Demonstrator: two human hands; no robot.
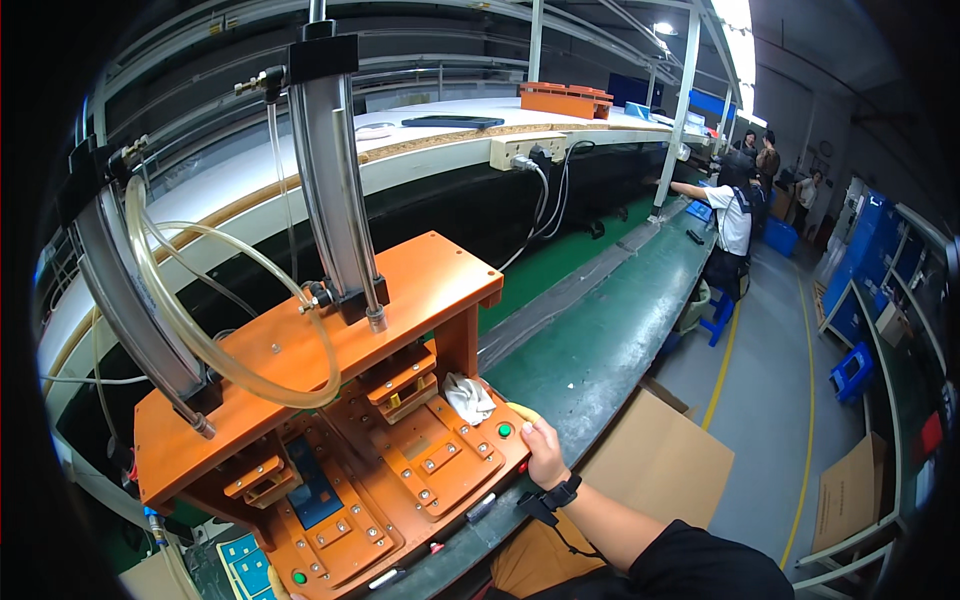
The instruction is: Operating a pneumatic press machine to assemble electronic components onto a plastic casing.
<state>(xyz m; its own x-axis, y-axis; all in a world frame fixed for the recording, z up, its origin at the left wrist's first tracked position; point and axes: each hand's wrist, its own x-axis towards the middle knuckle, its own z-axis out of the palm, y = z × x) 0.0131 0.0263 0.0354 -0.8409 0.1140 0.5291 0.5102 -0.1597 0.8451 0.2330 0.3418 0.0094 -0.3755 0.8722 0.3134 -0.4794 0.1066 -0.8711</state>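
Note:
An orange pneumatic press with two upright metal cylinders stands before me on the bench. My right hand is closed round the right edge of its base, beside a green button; a yellow covering shows on a finger. Of my left hand only a sliver shows at the lower edge, by the base's near left corner and another green button; its fingers are mostly hidden. A blue flat piece lies in the press's left station. On the right, a crumpled white cloth rests on the base.
Blue sheets with pale cut-out shapes lie left of the press. Two pen-like items sit along its front. The green bench runs to the far right, where a co-worker reaches across. An open cardboard box stands beside it.

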